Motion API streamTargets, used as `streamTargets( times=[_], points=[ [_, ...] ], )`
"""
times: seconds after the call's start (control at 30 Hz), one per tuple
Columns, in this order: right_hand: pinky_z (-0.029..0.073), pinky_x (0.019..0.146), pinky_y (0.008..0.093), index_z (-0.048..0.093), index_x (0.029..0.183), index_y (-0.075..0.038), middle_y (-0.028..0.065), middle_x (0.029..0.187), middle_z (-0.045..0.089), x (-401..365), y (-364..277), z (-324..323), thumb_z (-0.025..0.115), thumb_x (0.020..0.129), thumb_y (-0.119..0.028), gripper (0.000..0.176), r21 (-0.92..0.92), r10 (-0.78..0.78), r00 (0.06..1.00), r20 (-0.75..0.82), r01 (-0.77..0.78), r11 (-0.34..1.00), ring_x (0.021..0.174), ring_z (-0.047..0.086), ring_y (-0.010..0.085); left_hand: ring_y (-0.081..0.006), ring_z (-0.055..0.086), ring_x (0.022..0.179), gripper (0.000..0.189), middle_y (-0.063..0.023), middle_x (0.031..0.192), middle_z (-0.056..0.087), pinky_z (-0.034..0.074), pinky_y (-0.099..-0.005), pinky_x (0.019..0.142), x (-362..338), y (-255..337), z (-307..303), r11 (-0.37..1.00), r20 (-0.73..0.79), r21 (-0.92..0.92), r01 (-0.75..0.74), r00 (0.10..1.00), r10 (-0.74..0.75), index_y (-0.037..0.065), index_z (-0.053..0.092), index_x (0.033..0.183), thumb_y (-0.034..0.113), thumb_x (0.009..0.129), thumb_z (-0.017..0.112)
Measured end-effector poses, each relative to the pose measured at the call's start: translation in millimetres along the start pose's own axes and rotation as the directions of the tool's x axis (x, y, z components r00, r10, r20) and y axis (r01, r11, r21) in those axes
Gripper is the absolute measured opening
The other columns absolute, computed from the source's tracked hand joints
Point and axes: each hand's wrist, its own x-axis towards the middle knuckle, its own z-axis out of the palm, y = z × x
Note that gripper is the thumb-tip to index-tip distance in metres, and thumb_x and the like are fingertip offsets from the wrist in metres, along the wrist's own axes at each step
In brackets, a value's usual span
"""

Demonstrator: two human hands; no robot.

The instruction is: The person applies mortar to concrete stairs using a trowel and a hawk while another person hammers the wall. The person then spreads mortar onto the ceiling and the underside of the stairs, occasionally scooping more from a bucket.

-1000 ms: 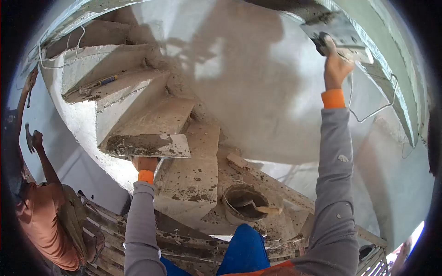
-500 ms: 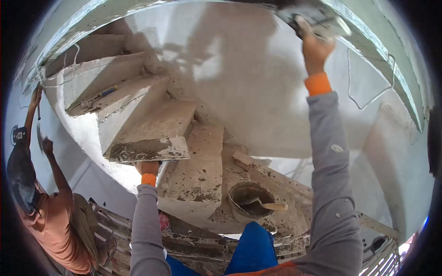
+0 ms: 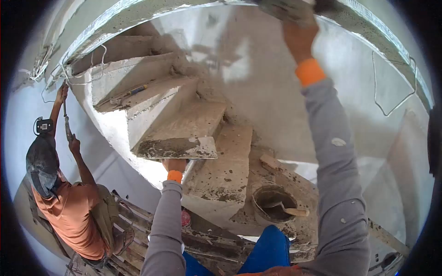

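Observation:
My left hand (image 3: 174, 164) is closed round the grip beneath a plasterer's hawk (image 3: 207, 148), which is held level in front of the stair steps. Grey wet mortar (image 3: 165, 147) covers much of the hawk's top. At the upper edge of the view, my right hand (image 3: 300, 34) is wrapped round a plastering trowel (image 3: 282, 8), raised against the underside of the curved concrete edge (image 3: 363, 23). The trowel is smeared by motion and partly cut off by the frame, so its contact with the surface is hard to make out.
Below stands a mortar bucket (image 3: 260, 213) with a wooden-handled trowel (image 3: 296, 212) inside. Rough concrete steps (image 3: 221, 170) climb to the left; a tool (image 3: 133, 91) lies on one. A co-worker (image 3: 69, 207) crouches on slatted planks (image 3: 133, 221). Bent wire (image 3: 391, 112) hangs at right.
My right hand and trowel have moved left and up along the concrete edge. The view has swung left, showing more of the co-worker. The hawk stays loaded in my left hand.

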Motion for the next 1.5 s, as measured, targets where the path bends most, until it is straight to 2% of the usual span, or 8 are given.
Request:
streamTargets(
  times=[0.1, 0.27, 0.6, 0.9, 1.0, 1.2, 1.37, 1.5],
  points=[
    [0.049, 0.072, 0.0309, 0.062, 0.100, -0.003, 0.0075, 0.092, 0.066, 3, 9, -40, 0.071, 0.075, -0.013, 0.029, 0.447, 0.234, 0.972, 0.000, -0.210, 0.869, 0.080, 0.062, 0.0201, -0.0259, 0.043, 0.120, 0.044, -0.0038, 0.128, 0.050, 0.031, -0.0450, 0.100, -1, 13, -31, 0.992, -0.010, -0.118, 0.041, 0.999, -0.042, 0.020, 0.054, 0.122, 0.040, 0.082, 0.051],
    [0.050, 0.068, 0.0283, 0.062, 0.097, -0.001, 0.0053, 0.091, 0.066, 1, 0, -12, 0.076, 0.073, -0.015, 0.031, -0.173, -0.050, 0.988, -0.149, 0.024, 0.985, 0.078, 0.061, 0.0145, -0.0260, 0.043, 0.121, 0.043, -0.0045, 0.128, 0.050, 0.031, -0.0450, 0.101, -2, 12, -38, 0.985, 0.077, -0.149, 0.081, 0.995, -0.070, 0.021, 0.054, 0.122, 0.040, 0.083, 0.050],
    [0.050, 0.074, 0.0296, 0.056, 0.107, 0.001, 0.0144, 0.096, 0.065, -4, 5, -12, 0.061, 0.075, 0.001, 0.032, 0.387, 0.186, 0.968, -0.166, -0.109, 0.916, 0.088, 0.062, 0.0221, -0.0251, 0.043, 0.120, 0.047, -0.0016, 0.130, 0.050, 0.032, -0.0429, 0.100, 1, 21, -54, 0.999, 0.161, 0.029, 0.047, 0.986, -0.051, 0.023, 0.052, 0.124, 0.044, 0.082, 0.051],
    [0.049, 0.075, 0.0272, 0.061, 0.099, 0.000, 0.0055, 0.092, 0.066, -7, -1, -32, 0.074, 0.075, -0.013, 0.030, 0.295, 0.422, 0.907, 0.002, -0.403, 0.866, 0.084, 0.060, 0.0138, -0.0275, 0.044, 0.119, 0.047, -0.0046, 0.128, 0.051, 0.033, -0.0429, 0.098, 1, 11, -36, 0.992, 0.091, -0.096, 0.085, 0.993, -0.077, 0.021, 0.054, 0.121, 0.044, 0.080, 0.052],
    [0.049, 0.073, 0.0336, 0.058, 0.103, 0.001, 0.0148, 0.093, 0.063, 8, -4, -2, 0.062, 0.074, -0.002, 0.030, 0.196, -0.077, 0.995, -0.069, 0.089, 0.977, 0.086, 0.061, 0.0263, -0.0279, 0.044, 0.119, 0.047, -0.0053, 0.128, 0.050, 0.033, -0.0436, 0.098, 1, 12, -34, 0.994, 0.110, -0.075, 0.074, 0.992, -0.065, 0.020, 0.055, 0.121, 0.043, 0.080, 0.052],
    [0.046, 0.069, 0.0432, 0.059, 0.094, -0.003, 0.0167, 0.079, 0.057, -8, -20, 33, 0.060, 0.073, -0.009, 0.022, -0.106, -0.267, 0.961, -0.070, 0.259, 0.960, 0.076, 0.055, 0.0363, -0.0305, 0.045, 0.118, 0.042, -0.0068, 0.127, 0.052, 0.034, -0.0447, 0.098, -1, 14, -44, 0.995, 0.079, -0.095, 0.043, 0.996, -0.035, 0.018, 0.056, 0.119, 0.038, 0.083, 0.049],
    [0.048, 0.076, 0.0287, 0.063, 0.101, -0.006, 0.0064, 0.095, 0.066, -2, -2, -19, 0.071, 0.074, -0.011, 0.029, 0.208, 0.146, 0.988, -0.054, -0.132, 0.969, 0.085, 0.062, 0.0185, -0.0311, 0.045, 0.117, 0.043, -0.0069, 0.126, 0.052, 0.034, -0.0443, 0.098, -2, 18, -50, 0.990, 0.035, -0.130, 0.061, 0.998, -0.057, 0.018, 0.056, 0.119, 0.040, 0.083, 0.049],
    [0.047, 0.071, 0.0375, 0.060, 0.095, -0.005, 0.0136, 0.085, 0.061, 3, -25, 33, 0.064, 0.074, -0.012, 0.022, 0.001, -0.169, 0.985, -0.038, 0.169, 0.986, 0.079, 0.059, 0.0308, -0.0307, 0.045, 0.117, 0.045, -0.0065, 0.126, 0.052, 0.035, -0.0437, 0.097, -1, 14, -41, 0.998, 0.041, -0.063, 0.028, 0.999, -0.026, 0.018, 0.055, 0.120, 0.041, 0.083, 0.048]
  ],
)
